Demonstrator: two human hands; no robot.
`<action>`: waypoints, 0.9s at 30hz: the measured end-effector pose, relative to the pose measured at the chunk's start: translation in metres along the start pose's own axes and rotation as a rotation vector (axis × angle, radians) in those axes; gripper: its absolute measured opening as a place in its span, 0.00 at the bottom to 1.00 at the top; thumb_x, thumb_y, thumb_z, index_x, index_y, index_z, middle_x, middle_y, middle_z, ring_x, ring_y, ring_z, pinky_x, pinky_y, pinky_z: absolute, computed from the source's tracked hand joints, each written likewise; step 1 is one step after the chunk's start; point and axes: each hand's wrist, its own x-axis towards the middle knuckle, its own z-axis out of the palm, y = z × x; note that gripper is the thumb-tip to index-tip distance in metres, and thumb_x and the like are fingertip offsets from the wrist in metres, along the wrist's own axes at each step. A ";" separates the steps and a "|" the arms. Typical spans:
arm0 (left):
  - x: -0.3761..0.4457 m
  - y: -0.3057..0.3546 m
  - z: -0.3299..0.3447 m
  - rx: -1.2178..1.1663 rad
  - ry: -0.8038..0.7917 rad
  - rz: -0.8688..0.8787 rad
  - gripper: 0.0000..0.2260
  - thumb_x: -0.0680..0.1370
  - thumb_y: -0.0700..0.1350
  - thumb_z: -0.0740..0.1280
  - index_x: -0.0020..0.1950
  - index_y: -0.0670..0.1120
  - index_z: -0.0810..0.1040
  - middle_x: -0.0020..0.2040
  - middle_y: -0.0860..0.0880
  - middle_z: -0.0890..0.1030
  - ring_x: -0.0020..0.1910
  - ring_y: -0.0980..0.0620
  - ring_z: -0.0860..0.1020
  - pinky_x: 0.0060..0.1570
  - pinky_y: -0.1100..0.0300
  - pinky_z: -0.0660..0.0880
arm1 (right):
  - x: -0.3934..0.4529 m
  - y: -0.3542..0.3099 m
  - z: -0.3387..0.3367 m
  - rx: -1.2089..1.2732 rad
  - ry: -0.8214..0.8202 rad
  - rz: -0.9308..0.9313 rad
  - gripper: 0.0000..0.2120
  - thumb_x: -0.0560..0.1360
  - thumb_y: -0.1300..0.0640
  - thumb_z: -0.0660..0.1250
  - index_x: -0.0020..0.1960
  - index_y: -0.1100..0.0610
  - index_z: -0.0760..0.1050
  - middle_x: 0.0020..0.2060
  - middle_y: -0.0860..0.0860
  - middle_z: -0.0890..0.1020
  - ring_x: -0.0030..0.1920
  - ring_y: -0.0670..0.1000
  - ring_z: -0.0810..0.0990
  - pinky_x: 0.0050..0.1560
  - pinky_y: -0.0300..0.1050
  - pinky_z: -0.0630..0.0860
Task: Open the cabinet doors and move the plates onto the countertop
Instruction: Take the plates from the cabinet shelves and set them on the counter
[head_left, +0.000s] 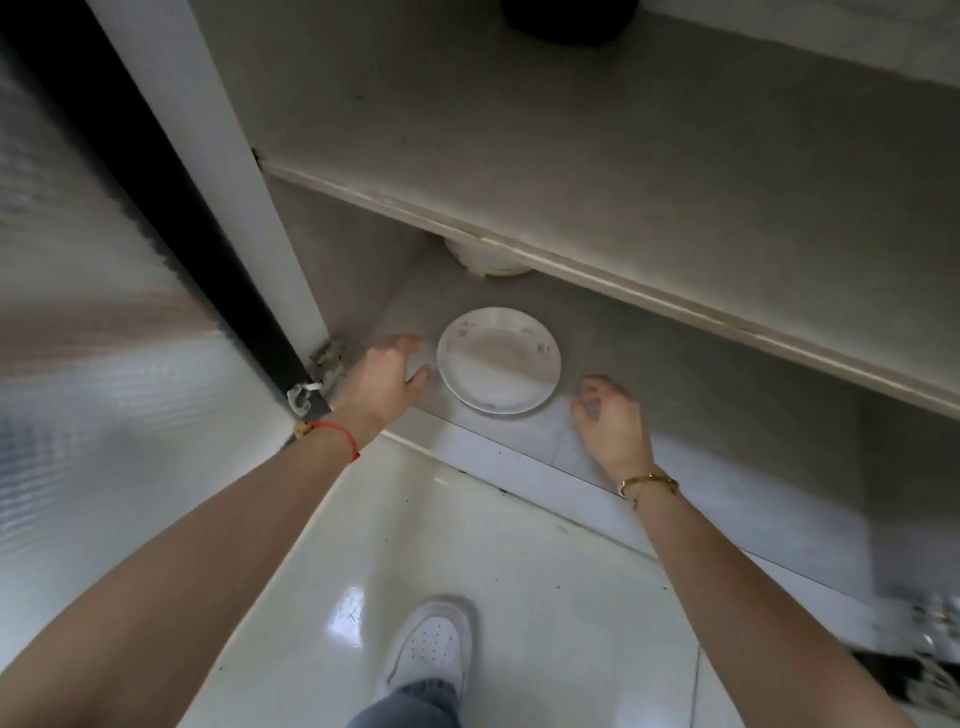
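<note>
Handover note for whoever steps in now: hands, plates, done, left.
Left hand: open, fingers spread, just left of the plate, not gripping it.
Right hand: fingers loosely curled, holding nothing, to the right of the plate.
Plate: white, floral rim, on the bottom shelf of the cabinet, near the front edge. More white crockery sits further back, mostly hidden by the upper shelf.
Done: cabinet door is open.
Left: lift the plate and any others behind it onto the countertop, which is out of view.

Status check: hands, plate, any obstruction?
Left hand and right hand open, flanking plate, neither touching. Plate on bottom shelf. Cabinet door open, nothing blocking.
</note>
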 end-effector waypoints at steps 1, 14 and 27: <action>0.005 -0.001 0.002 -0.005 0.002 -0.008 0.19 0.78 0.44 0.66 0.69 0.41 0.73 0.63 0.41 0.78 0.58 0.41 0.79 0.59 0.53 0.73 | 0.004 0.003 0.003 0.002 -0.002 0.012 0.13 0.76 0.57 0.66 0.58 0.62 0.76 0.51 0.58 0.83 0.52 0.58 0.80 0.50 0.44 0.74; 0.045 -0.014 0.046 -0.065 -0.041 -0.082 0.18 0.77 0.44 0.68 0.66 0.42 0.76 0.61 0.41 0.78 0.56 0.40 0.79 0.56 0.51 0.76 | 0.057 0.002 0.052 -0.010 -0.021 0.021 0.16 0.77 0.54 0.65 0.60 0.63 0.73 0.52 0.60 0.82 0.53 0.61 0.80 0.48 0.46 0.75; 0.055 -0.022 0.062 -0.213 -0.149 -0.149 0.15 0.74 0.41 0.71 0.60 0.44 0.80 0.52 0.45 0.85 0.53 0.45 0.82 0.56 0.53 0.77 | 0.063 0.005 0.066 0.053 0.013 0.031 0.19 0.75 0.61 0.67 0.65 0.63 0.70 0.54 0.60 0.82 0.53 0.62 0.81 0.50 0.46 0.76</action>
